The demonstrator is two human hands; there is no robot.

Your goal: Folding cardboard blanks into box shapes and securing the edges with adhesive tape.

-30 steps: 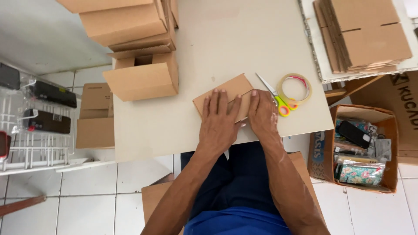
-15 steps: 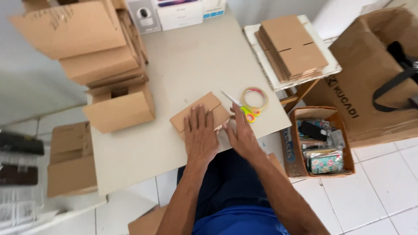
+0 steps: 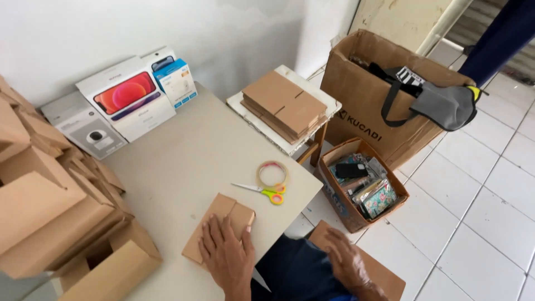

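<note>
The left hand (image 3: 225, 253) lies flat, fingers (image 3: 214, 237) spread and released, pressing on a folded cardboard box blank (image 3: 220, 226) at the near edge of the counter (image 3: 184, 150); nothing is gripped. The blank lies directly under these fingers, one flap creased over, the rest flat and unassembled. The right hand (image 3: 348, 262) is off the counter, below its edge, fingers loosely curled and empty, just above a flat cardboard sheet (image 3: 384, 276) beside the knee. Beyond the left fingers lie yellow-handled scissors (image 3: 262, 191), touching a roll of clear tape (image 3: 272, 174); neither is in hand. To the left of the left fingers stands a pile of assembled cardboard boxes (image 3: 50, 217), judged as finished work. Far beyond the right fingers, a stack of flat blanks (image 3: 284, 106) rests on a small side stand, judged as work remaining. Judgement: the current blank is at an early folding stage; closing and taping are not yet done.
</note>
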